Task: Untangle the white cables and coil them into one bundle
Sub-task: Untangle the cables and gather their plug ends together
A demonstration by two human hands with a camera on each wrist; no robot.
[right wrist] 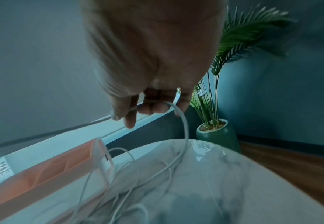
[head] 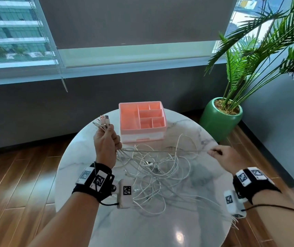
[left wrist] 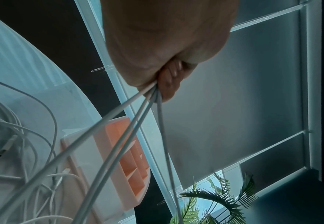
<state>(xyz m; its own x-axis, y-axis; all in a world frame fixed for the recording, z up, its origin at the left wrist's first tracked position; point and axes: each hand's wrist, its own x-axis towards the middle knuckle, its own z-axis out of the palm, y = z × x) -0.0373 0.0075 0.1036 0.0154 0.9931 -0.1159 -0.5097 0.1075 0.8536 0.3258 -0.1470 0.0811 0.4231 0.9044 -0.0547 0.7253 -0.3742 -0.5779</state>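
Pulling one strand taut across the worktop [head: 205, 132], the person risks most at the big scale: the loose heap of white cables [head: 156, 177] lies in front of the pink box [head: 142, 120], still crossed over itself, and a hard tug could cinch those loops into a knot rather than free them. Some strands already trail over the worktop's near edge, farthest from the pink box, so dragging could likely slide the heap off.

Next, the pink box itself stands just behind the tangle; a snagged loop could catch its corner and shift it.

Smaller still, the left hand [head: 107, 141], raised beside the pink box on its left, has a closed grip round several cable ends, plugs [head: 104, 120] sticking up above the fist; a jerk may slip one out and undo the gathered ends.

Smallest, the right hand [head: 226, 155], to the right of the pink box, pinches a single strand [head: 160, 150] between thumb and fingertips [right wrist: 127, 119]. That light grip could let the line slide through.
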